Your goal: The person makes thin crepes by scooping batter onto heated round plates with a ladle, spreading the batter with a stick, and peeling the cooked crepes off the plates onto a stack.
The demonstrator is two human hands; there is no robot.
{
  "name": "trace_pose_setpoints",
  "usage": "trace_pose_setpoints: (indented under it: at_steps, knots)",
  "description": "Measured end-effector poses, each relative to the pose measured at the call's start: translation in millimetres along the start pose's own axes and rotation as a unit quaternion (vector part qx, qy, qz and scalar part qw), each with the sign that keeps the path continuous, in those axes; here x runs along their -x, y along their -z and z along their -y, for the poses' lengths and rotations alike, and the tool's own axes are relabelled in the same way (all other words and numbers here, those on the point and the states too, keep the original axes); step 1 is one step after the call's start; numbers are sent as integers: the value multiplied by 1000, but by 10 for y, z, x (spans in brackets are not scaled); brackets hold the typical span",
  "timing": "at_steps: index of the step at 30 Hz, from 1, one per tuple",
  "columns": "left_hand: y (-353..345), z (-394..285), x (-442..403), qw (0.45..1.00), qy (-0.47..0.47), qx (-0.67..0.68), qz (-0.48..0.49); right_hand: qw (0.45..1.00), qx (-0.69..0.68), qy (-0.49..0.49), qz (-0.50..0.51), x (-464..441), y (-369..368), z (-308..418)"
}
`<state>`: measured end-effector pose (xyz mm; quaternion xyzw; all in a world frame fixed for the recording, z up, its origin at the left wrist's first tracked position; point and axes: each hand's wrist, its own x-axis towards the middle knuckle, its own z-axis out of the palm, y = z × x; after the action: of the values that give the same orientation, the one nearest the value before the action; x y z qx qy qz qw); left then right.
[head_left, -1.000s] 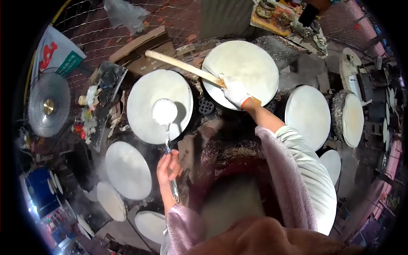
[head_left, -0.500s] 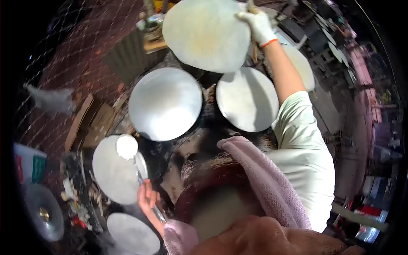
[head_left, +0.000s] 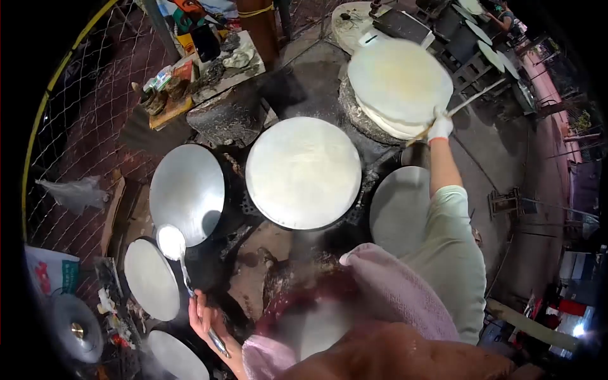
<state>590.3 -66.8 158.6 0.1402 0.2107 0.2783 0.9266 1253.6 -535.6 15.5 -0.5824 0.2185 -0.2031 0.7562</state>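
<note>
My left hand (head_left: 204, 313) is closed around the handle of a ladle (head_left: 171, 242), whose bowl is full of white batter. The bowl hangs near the lower edge of a bare metal griddle (head_left: 183, 190). My right hand (head_left: 440, 126), in a white glove, grips a thin wooden stick (head_left: 478, 96) at the edge of a large round pancake (head_left: 399, 79). That pancake lies on top of a stack of pale pancakes (head_left: 389, 123). Whether the glove also pinches its edge, I cannot tell. Below me, a dark red pot (head_left: 278, 310) holds whitish batter, partly behind steam.
A pale pancake covers the middle griddle (head_left: 304, 171). A grey griddle (head_left: 396, 206) sits by my right arm; pale round griddles (head_left: 152, 278) (head_left: 177, 354) stand at lower left. A cluttered stand (head_left: 215, 82) and wire fence (head_left: 69, 126) are at left. A pink towel (head_left: 399, 285) hangs before me.
My right hand has carried the large pancake to the right and it now lies on the stack. The view has swung rightward. My left hand still holds the filled ladle, its bowl now nearer the bare griddle.
</note>
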Motion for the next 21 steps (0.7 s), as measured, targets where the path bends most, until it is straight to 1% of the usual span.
trace_pose_setpoints:
  at_steps: [2,3,5,6,7,8,9,10,11,12,13,14,15,16,17,18,19,20,21]
  knots:
    - [-46,199,107,1000,6,25,-1,998,34,-47,-23,-52,257,-336]
    - [-90,270,166,999,8,36,-2,997,60,-42,-33,-46,321,-405]
    - [-150,401,261,998,-7,44,-51,992,111,-30,-49,-58,327,-522]
    - [-172,452,323,996,-14,48,-77,994,109,-1,-24,-136,350,-619]
    - [-182,465,373,996,-3,57,-64,994,108,28,0,-200,387,-704]
    - [-188,497,446,996,-12,53,-72,992,106,59,25,-249,433,-760]
    - [-201,532,501,995,-23,51,-80,992,112,26,41,-86,382,-597]
    - [-217,561,561,994,-35,49,-88,984,163,62,34,-56,391,-589]
    - [-219,594,613,995,-44,54,-64,972,212,99,27,-38,386,-598]
    - [-182,585,660,995,-48,50,-71,956,259,136,22,124,326,-476]
    - [-55,577,692,994,-56,47,-78,941,324,83,60,275,307,-294]
    - [114,575,1035,989,-94,56,-102,925,352,123,74,201,404,-430]
    - [161,599,1157,990,-94,38,-95,906,380,164,85,106,504,-578]
    - [216,631,1336,979,-134,-1,-153,885,406,206,94,36,605,-696]
    - [157,698,1483,961,-168,-43,-214,903,407,130,38,251,583,-617]
    - [-32,770,1571,908,-225,-96,-340,863,484,137,44,425,604,-522]
    - [482,662,1905,976,-161,69,-127,830,530,154,82,157,774,-858]
    - [395,662,2084,961,-175,111,-183,786,601,139,48,1282,515,-166]
    - [553,666,2306,976,-183,85,-79,858,483,156,74,1873,462,-31]
